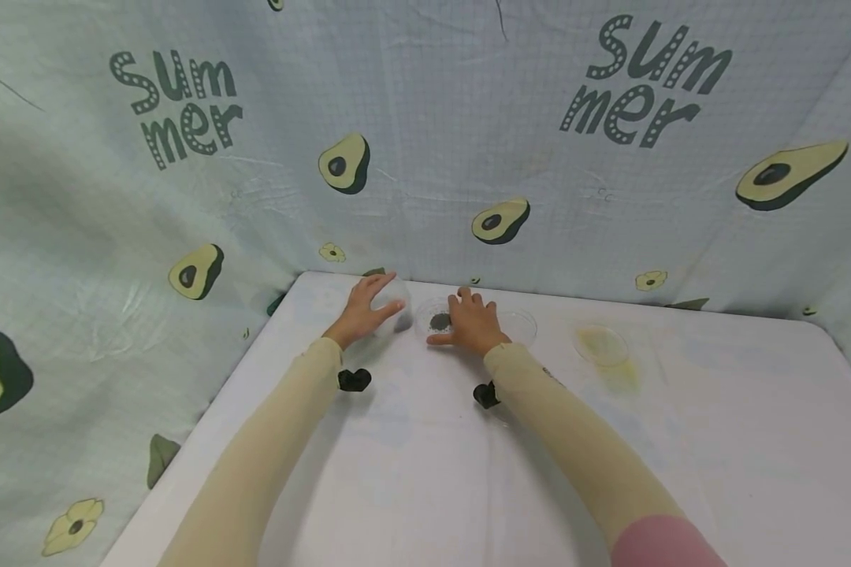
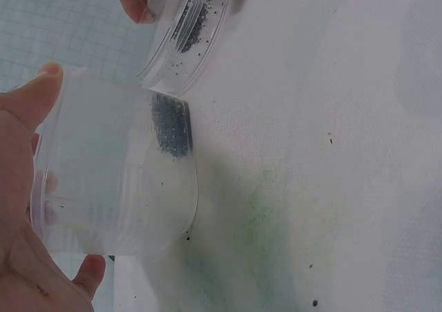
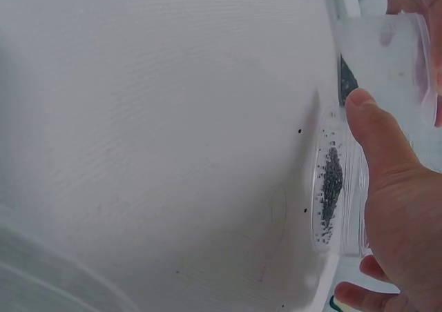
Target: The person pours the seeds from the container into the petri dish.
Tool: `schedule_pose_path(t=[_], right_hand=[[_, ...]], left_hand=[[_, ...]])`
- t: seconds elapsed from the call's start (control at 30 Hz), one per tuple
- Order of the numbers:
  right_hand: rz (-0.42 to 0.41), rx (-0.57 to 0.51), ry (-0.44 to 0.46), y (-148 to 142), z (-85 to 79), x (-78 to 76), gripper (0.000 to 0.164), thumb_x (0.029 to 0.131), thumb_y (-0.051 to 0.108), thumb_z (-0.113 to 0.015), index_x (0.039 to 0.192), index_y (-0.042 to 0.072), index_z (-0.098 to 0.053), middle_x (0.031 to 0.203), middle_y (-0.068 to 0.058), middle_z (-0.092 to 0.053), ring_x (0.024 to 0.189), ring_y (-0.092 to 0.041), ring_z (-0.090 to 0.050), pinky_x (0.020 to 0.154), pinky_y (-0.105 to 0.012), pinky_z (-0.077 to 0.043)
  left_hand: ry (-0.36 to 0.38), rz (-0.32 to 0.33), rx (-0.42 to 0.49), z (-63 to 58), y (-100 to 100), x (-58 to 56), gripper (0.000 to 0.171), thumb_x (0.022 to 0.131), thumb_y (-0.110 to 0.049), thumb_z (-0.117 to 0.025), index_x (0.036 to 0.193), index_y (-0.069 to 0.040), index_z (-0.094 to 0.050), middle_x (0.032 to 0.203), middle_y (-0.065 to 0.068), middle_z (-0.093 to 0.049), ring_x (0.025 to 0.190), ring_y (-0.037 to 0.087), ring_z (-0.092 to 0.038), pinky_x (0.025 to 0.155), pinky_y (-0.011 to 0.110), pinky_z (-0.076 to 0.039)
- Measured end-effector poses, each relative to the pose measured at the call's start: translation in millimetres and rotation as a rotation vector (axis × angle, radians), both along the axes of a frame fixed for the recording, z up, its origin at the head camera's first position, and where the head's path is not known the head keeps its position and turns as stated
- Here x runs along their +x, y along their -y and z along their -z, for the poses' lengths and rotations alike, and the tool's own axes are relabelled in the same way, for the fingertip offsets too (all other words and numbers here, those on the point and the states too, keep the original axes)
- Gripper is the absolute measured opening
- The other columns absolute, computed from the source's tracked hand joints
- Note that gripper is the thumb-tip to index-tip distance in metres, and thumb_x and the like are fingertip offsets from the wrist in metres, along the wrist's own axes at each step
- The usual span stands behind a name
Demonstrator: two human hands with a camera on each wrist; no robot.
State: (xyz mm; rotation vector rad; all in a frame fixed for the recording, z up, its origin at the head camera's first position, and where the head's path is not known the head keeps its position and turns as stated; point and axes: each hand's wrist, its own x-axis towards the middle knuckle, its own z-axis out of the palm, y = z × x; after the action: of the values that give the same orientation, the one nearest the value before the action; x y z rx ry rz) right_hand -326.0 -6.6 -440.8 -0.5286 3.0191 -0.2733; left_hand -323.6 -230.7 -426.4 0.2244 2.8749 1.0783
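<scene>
My left hand (image 1: 358, 311) grips a clear plastic cup (image 2: 117, 167) around its sides near the rim. Dark granules (image 2: 171, 124) lie at one side of the cup's bottom. Just right of the cup, a clear petri dish (image 3: 318, 208) holds a pile of dark granules (image 1: 440, 321). My right hand (image 1: 475, 324) spans this dish, its thumb (image 3: 376, 129) and fingers at opposite sides of the rim. In the head view the palm and fingers hide part of the dish. Cup and dish stand close together.
Another clear dish (image 1: 528, 319) lies just right of my right hand. Farther right on the white table (image 1: 716, 409) is a round clear dish (image 1: 613, 346) over a yellowish stain. A printed cloth (image 1: 425, 142) hangs behind the table. Stray dark grains dot the tabletop.
</scene>
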Motion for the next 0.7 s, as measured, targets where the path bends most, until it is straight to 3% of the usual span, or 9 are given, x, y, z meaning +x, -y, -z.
schedule_pose_path(t=[0.7], right_hand=[[0.023, 0.02, 0.029, 1.3, 5.4, -2.4, 0.096, 0.073, 0.07, -0.068, 0.138, 0.003, -0.047, 0.145, -0.017, -0.04, 0.13, -0.037, -0.043, 0.106, -0.059, -0.037]], left_hand=[[0.016, 0.003, 0.009, -2.4, -1.4, 1.9, 0.066, 0.096, -0.045, -0.056, 0.153, -0.029, -0.027, 0.16, 0.005, -0.016, 0.149, 0.031, -0.01, 0.118, 0.058, -0.019]])
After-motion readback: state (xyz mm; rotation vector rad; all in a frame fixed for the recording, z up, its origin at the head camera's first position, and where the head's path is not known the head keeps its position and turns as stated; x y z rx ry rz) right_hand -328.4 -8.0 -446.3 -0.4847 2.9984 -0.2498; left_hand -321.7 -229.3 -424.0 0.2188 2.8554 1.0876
